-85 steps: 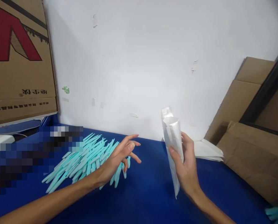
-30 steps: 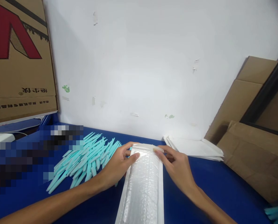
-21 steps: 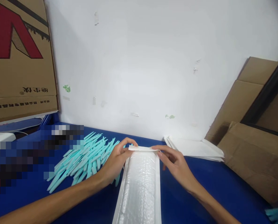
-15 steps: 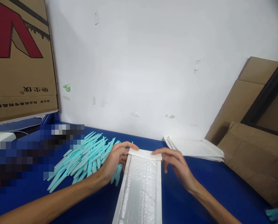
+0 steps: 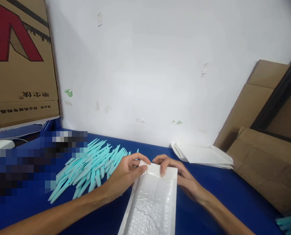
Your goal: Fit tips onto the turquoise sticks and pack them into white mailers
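Observation:
A white bubble mailer lies lengthwise in front of me, its flap end pointing away toward the wall. My left hand pinches the flap's left corner between thumb and fingers. My right hand is at the flap's right part, its fingers bent over the top and the rest of the hand beside and behind the edge. Just left of my left hand spreads a heap of light-turquoise, slim plastic pieces with pointed ends; their exact kind is unclear.
Flat white mailers lie stacked by the wall at right. Brown cardboard leans on the right, with turquoise pieces near its foot. A large printed carton stands at left. The table is blue; a blurred patch covers its left side.
My left hand has shifted right along the flap and now pinches its corner. My right fingers have curled over the flap. The mailer's top end has moved slightly right and nearer.

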{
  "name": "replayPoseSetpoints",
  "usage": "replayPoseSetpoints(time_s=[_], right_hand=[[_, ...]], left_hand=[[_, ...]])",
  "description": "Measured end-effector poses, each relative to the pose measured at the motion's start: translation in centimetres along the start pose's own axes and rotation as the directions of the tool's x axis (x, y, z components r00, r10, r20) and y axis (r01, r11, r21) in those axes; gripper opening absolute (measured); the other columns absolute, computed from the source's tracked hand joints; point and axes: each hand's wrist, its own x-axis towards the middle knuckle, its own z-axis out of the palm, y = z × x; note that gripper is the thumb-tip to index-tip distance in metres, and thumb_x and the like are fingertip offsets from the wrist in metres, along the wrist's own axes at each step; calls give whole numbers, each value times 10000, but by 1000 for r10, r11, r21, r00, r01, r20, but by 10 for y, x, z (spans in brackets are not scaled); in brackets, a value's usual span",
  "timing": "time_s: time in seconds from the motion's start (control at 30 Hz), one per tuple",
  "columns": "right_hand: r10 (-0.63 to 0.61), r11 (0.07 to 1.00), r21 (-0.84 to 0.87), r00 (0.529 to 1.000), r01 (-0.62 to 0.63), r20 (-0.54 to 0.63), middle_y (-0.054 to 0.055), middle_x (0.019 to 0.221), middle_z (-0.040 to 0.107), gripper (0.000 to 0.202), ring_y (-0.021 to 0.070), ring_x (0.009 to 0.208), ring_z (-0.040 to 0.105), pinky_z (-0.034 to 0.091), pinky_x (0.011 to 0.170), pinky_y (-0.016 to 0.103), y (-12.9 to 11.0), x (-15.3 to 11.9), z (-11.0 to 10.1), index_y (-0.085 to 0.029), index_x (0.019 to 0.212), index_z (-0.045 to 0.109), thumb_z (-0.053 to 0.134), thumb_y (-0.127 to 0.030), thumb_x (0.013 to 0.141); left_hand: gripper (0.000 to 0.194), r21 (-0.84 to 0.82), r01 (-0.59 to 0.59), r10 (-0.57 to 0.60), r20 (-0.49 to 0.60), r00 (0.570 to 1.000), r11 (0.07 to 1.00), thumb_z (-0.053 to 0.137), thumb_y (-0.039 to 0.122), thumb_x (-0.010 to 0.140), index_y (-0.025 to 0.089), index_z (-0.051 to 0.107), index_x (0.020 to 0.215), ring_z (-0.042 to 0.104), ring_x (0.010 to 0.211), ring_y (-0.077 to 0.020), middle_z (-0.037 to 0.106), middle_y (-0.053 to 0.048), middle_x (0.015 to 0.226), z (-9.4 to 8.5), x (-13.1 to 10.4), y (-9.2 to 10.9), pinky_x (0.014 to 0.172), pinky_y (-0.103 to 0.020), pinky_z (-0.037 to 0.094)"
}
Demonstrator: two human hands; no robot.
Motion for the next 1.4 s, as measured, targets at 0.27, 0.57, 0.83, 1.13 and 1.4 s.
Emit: replayPoseSetpoints(time_s=[0.27, 0.57, 0.83, 1.13, 1.4], right_hand=[[-308, 943, -249, 859, 220, -408, 39, 684, 510, 277, 260, 823, 550, 418, 807, 390, -18, 1, -27, -243, 702, 419, 308, -384, 913], [20, 466, -854, 968, -231, -251, 14, 658, 543, 254, 204, 676, 531, 370, 684, 323, 27, 4, -48, -224, 677, 493, 386, -224, 907], [59, 336, -925, 984, -177, -167, 82, 1063, 611, 286, 240, 991, 573, 427, 885, 377, 48, 4, -36, -211, 1144, 541, 384, -143, 915], [179, 245, -879, 910, -410, -374, 69, 731, 639, 377, 245, 644, 599, 384, 605, 347, 22, 1, -30, -220, 945, 589, 374, -525, 993], [540, 549, -735, 840, -398, -52, -59, 688, 546, 433, 124, 592, 449, 296, 504, 240, 11, -13, -45, -249, 862, 555, 783, -582, 704]], left_hand=[[219, 316, -121, 137, -28, 990, 941, 468, 400, 996, 256, 616, 1070, 623, 916, -179, 656, -31, 1068, -1, -5, 3, 638, -251, 485], [342, 274, -142, 143, 19, 990, 951, 405, 474, 1015, 230, 646, 1004, 589, 838, -167, 636, -23, 962, -5, -7, 2, 648, -259, 484], [451, 377, -226, 217, 67, 974, 898, 282, 440, 1047, 206, 649, 931, 555, 788, -163, 614, -27, 899, -5, -7, 0, 693, -275, 459], [283, 854, -432, 429, 288, 856, 288, 371, 218, 978, 156, 638, 906, 556, 854, -240, 637, -92, 900, -4, -8, -6, 712, -358, 452], [354, 974, -171, 359, 214, 908, -148, 423, 275, 955, 78, 699, 1055, 566, 1145, -433, 651, -251, 1153, 17, -23, -25, 924, -555, 470]])
